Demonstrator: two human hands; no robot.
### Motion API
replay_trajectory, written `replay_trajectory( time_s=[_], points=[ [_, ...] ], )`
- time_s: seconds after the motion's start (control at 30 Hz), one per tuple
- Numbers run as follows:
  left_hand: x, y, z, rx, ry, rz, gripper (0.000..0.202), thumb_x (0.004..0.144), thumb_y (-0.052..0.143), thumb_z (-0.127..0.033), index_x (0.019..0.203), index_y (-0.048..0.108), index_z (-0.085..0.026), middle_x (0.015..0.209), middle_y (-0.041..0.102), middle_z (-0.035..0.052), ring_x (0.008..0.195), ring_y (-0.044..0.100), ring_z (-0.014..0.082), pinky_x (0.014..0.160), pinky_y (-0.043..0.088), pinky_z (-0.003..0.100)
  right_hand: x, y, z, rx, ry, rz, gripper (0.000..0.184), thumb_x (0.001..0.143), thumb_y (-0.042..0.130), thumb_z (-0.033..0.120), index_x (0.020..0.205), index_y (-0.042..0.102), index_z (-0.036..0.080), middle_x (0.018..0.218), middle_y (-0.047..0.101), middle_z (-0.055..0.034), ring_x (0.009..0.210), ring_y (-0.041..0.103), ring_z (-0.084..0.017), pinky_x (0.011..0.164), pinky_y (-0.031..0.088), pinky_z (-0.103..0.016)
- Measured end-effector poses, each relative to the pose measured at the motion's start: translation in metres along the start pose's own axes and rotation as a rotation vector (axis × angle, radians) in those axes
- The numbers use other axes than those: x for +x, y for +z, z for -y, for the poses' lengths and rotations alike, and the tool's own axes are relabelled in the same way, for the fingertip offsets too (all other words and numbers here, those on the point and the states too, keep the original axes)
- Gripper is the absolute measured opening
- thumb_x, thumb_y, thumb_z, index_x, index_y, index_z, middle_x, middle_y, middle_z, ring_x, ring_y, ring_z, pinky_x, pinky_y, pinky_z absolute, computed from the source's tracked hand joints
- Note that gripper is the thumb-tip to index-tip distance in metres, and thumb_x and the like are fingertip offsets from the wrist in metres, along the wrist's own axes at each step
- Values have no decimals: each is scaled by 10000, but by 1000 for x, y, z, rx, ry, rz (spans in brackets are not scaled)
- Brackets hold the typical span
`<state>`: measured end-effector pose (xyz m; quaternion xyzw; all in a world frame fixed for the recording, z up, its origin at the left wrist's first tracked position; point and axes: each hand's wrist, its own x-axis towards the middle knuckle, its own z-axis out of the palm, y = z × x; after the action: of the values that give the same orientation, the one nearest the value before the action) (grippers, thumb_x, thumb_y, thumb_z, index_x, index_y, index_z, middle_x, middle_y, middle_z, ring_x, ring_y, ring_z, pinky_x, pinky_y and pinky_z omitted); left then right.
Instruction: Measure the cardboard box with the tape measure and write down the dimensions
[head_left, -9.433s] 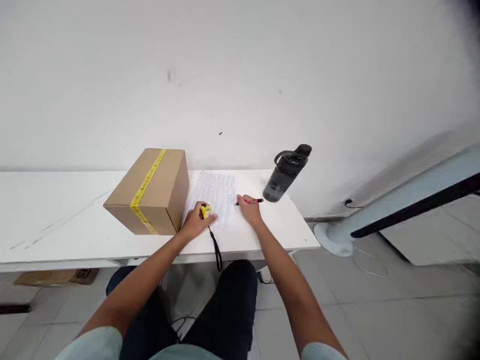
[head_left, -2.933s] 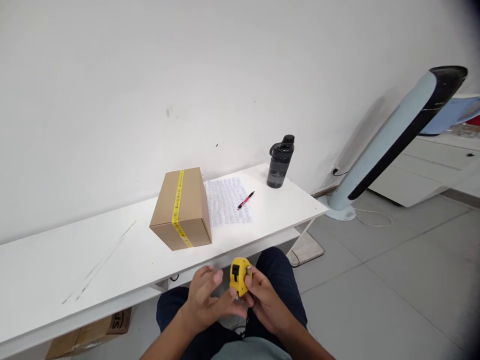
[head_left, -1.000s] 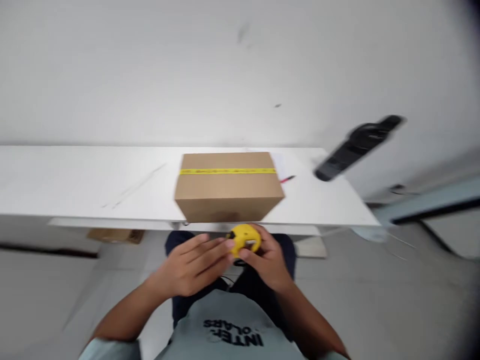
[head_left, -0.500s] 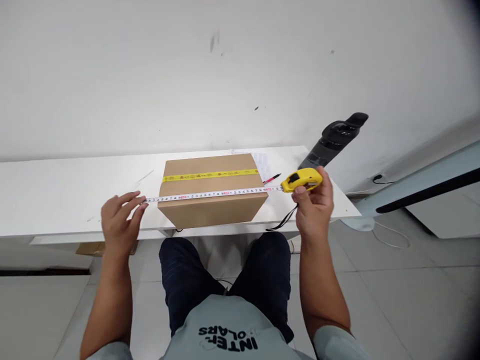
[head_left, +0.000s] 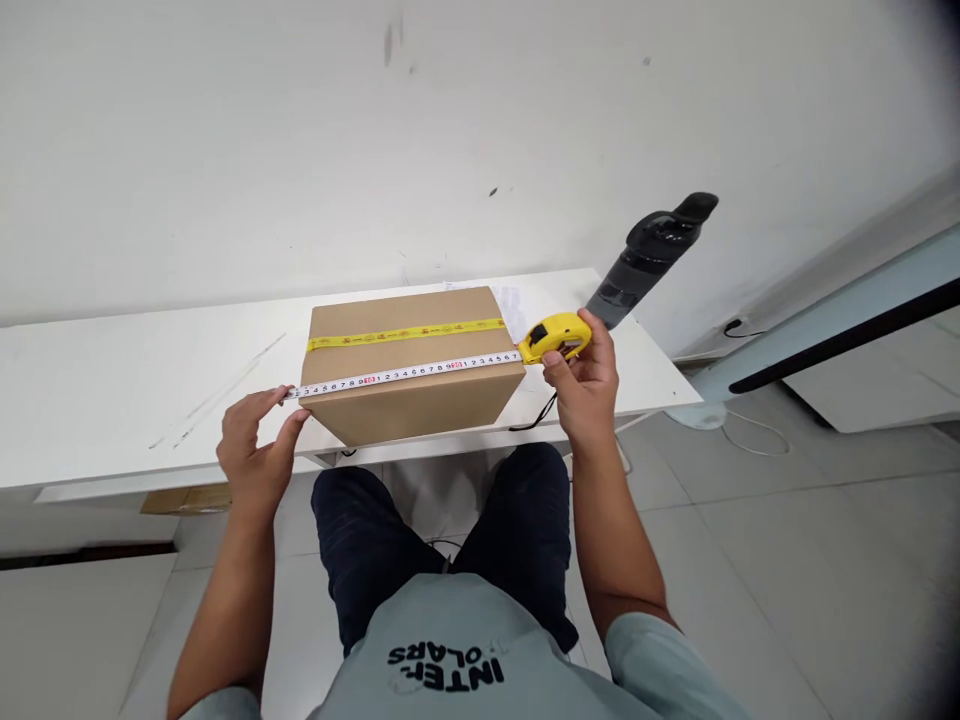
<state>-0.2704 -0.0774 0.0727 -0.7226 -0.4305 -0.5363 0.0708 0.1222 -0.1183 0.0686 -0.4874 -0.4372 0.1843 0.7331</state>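
Note:
A brown cardboard box (head_left: pixel 409 415) with yellow printed packing tape (head_left: pixel 405 335) across its top stands on the white table. The white blade of a tape measure (head_left: pixel 409 377) lies along the box's near top edge. At the box's left corner, my left hand (head_left: pixel 255 445) holds the blade's end at its fingertips, with the thumb lower, against the box edge. My right hand (head_left: pixel 589 385) grips the yellow tape measure case (head_left: pixel 566 335) just off the box's right end. A black wrist strap (head_left: pixel 536 415) hangs from the case.
Behind my right hand, a black-wrapped bottle-like object (head_left: pixel 649 255) stands on the white table (head_left: pixel 150 380). Paper (head_left: pixel 510 297) lies behind the box, near the wall. A pale blue post (head_left: pixel 825 330) rises from the floor at right, with a cable beside its base.
The case has moved left to the box's right end, and less blade is out. My left hand has moved right to the box's left corner, its thumb now apart from the fingertips.

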Motion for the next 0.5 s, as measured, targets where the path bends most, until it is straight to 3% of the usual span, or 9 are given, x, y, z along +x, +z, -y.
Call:
replay_trajectory(
  time_s=[0.17, 0.27, 0.5],
  points=[
    [8, -5, 0, -35, -89, -16, 185, 898, 707, -287, 1076, 738, -248, 1044, 765, 39, 1004, 713, 199, 945, 566, 394, 0, 1, 4, 5, -1, -18, 698, 715, 826, 520, 1338, 575, 333, 1236, 613, -61, 965, 652, -219, 785, 589, -374],
    [13, -12, -3, -21, -50, 49, 176, 901, 704, -280, 1068, 747, -246, 1060, 767, 44, 1021, 710, 193, 956, 563, 388, 0, 0, 5, 9, 23, -27, 705, 701, 838, 527, 1330, 585, 333, 1181, 623, -51, 867, 633, -191, 665, 569, -328],
    [22, -11, -12, -57, 39, 71, 198, 925, 676, -240, 1106, 751, -265, 1072, 769, 39, 1015, 712, 168, 929, 573, 348, -1, 1, 6, 88, 42, -12, 643, 705, 868, 440, 1295, 633, 338, 1141, 637, -48, 868, 623, -191, 632, 527, -302]
  ],
)
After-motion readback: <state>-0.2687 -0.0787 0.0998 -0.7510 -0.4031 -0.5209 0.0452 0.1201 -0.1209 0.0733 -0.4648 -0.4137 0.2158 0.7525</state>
